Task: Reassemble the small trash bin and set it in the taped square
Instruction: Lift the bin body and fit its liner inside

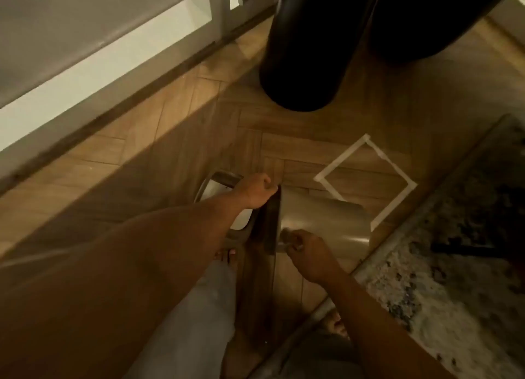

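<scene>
- Nearest, the person's legs in pale grey trousers fill the bottom of the view, with bare toes on the floor just under the left forearm and another bare foot at the edge of the rug.
- The right hand is closed around a small part at the lower rim of the metal bin shell; fingers curl in tight, though what exactly they pinch is too blurred to tell.
- The shell is a brushed steel cylinder lying on its side on the wooden herringbone floor, its open mouth turned toward the person's left and its far end overlapping the near corner of the taped square.
- The left hand is balled into a fist at the upper rim of the shell's mouth; I cannot tell whether it grips the rim or only presses against it.
- Just left of the shell, under the left wrist, sits a grey rectangular inner bucket with a white lining, partly hidden by the arm.
- The white tape square lies beyond, mostly bare inside.
- To the right runs a mottled grey and black rug.
- Farthest off, a big black rounded object stands on the floor, and a white framed panel runs along the left.
</scene>
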Motion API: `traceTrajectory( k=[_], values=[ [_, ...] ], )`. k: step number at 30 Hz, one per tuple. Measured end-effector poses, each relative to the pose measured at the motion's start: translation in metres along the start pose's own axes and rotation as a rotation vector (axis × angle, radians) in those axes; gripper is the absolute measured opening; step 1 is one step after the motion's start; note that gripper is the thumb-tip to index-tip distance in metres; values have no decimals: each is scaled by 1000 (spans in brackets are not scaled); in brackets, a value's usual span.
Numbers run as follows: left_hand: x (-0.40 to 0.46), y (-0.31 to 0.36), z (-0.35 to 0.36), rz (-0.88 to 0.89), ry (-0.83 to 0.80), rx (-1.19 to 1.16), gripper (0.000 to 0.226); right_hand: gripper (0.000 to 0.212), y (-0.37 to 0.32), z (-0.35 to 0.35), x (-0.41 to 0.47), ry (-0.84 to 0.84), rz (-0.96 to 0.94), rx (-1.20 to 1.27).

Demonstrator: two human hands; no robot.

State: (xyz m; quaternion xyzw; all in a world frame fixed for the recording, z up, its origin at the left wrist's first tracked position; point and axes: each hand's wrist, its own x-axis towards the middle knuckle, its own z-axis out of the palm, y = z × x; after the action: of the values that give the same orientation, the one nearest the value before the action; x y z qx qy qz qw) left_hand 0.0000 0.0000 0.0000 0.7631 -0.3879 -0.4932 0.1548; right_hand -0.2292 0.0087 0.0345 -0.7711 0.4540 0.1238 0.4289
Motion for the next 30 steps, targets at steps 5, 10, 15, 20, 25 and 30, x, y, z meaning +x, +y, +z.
traceTrajectory(
  k=[5,10,15,20,25,30],
  values=[
    [33,-14,15,-21,-7,-98,44,20,11,18,26,162,-3,-35],
    [63,-5,31,-10,-20,-240,37,35,6,30,39,295,-12,-144],
    [81,-12,51,36,-165,-130,48,34,12,40,43,199,40,-183],
    [88,-18,42,11,-174,-140,46,29,1,40,57,200,70,-217],
    [83,-16,45,-69,-172,-173,50,26,1,39,58,180,60,-265],
    [56,-2,49,-108,-261,-14,64,22,-2,34,40,71,94,-289]
  ],
)
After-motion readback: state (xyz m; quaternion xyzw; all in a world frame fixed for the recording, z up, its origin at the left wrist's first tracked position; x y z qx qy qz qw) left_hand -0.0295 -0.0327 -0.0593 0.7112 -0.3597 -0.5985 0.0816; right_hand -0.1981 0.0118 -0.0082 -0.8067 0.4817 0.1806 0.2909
